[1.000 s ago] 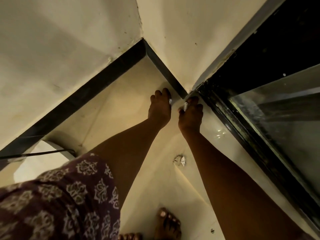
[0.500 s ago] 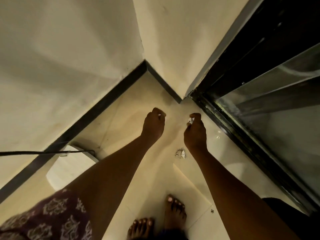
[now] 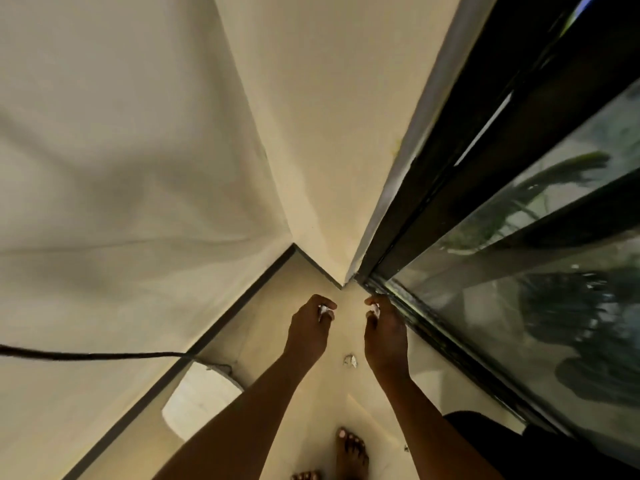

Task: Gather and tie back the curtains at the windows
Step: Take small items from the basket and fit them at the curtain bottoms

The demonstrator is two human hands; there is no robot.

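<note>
Left hand (image 3: 309, 329) and right hand (image 3: 385, 336) each pinched a small white scrap, fingers curled; window frame (image 3: 446, 344) at 3 o'clock.

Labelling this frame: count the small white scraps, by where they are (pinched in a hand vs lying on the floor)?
Pinched in the left hand: 1 white scrap
Pinched in the right hand: 1 white scrap
Lying on the floor: 1 white scrap
Total: 3

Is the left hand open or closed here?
Closed: the left hand has its fingers curled, pinching a small white scrap.
</note>
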